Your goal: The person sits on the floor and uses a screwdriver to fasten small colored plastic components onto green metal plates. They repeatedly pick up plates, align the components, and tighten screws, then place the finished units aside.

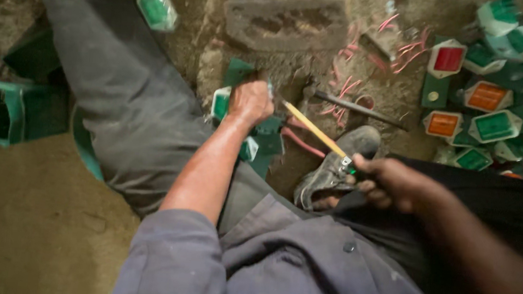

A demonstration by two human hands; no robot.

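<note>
My left hand (251,102) is closed in a fist on a green housing (266,138) that lies on the dirt between my legs. A white-rimmed green reflector (220,103) shows just left of that hand. My right hand (390,185) grips the end of a thin yellow-handled tool (313,130). The tool slants up and left, and its tip meets the piece right beside my left fist. What sits under the fist is hidden.
A pile of green, red and orange reflector units (496,92) lies at the right. My shoe (335,166) rests below the tool. A dark metal rod (356,108), pink wire scraps (342,85), a grey slab (285,20) and a green box (18,113) lie around.
</note>
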